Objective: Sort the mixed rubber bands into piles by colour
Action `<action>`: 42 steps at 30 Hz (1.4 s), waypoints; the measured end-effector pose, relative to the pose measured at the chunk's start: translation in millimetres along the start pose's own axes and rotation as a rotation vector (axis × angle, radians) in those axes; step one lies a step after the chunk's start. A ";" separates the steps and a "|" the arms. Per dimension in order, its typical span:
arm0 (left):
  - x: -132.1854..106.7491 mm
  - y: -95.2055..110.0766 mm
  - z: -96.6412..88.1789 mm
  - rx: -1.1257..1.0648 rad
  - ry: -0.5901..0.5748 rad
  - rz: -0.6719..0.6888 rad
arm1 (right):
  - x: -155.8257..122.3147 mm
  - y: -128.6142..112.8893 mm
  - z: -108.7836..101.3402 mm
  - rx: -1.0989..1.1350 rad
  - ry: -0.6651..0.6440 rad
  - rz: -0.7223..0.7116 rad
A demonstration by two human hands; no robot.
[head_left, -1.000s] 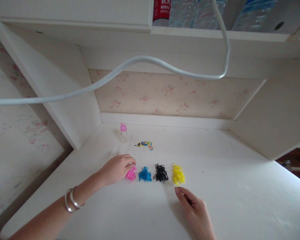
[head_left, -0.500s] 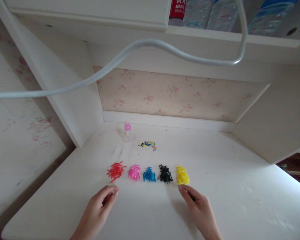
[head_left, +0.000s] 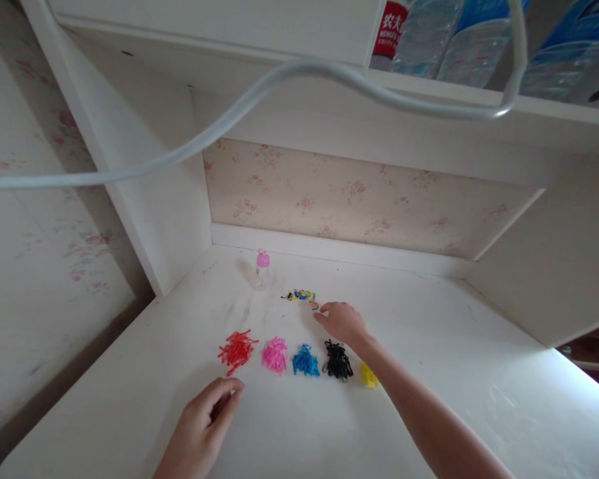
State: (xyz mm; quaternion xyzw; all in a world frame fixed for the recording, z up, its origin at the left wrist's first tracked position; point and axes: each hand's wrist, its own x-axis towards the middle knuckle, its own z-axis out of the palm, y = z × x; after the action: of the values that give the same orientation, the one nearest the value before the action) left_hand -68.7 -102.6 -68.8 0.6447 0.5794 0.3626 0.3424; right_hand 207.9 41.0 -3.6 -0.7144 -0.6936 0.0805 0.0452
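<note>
Small rubber bands lie sorted by colour in a row on the white desk: a red pile (head_left: 237,350), a pink pile (head_left: 274,355), a blue pile (head_left: 306,361), a black pile (head_left: 337,361) and a yellow pile (head_left: 369,376), partly covered by my right forearm. Behind them is a small mixed-colour cluster of bands (head_left: 302,295). My right hand (head_left: 342,320) reaches to its right end, thumb and fingers apart. My left hand (head_left: 212,412) rests just below the red pile with thumb and forefinger pinched together; whatever is between them is too small to see.
A small clear bottle with a pink cap (head_left: 262,269) stands behind the piles on the left. A pale cable (head_left: 299,70) crosses the upper view. Water bottles (head_left: 424,36) sit on the shelf above the desk (head_left: 459,346).
My right hand has moved from below the yellow pile forward and left to the mixed cluster, and its fingers have parted. My left hand keeps its pinch. The view has shifted slightly.
</note>
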 end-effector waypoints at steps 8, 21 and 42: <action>0.3 7.6 -5.2 -0.035 -0.034 0.010 | 33.5 -4.1 25.8 -0.065 -0.048 0.084; -0.4 7.1 -5.4 -0.012 -0.040 0.042 | 37.7 33.9 29.4 -0.029 -0.087 0.028; -0.5 9.8 -7.3 -0.002 -0.064 0.034 | 17.2 29.4 19.6 0.052 -0.089 -0.159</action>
State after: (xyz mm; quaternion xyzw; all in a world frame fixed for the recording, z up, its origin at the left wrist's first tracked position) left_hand -70.2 -103.8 -56.8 0.6652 0.5569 0.3482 0.3552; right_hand 233.8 56.3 -29.0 -0.6513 -0.7472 0.1261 0.0390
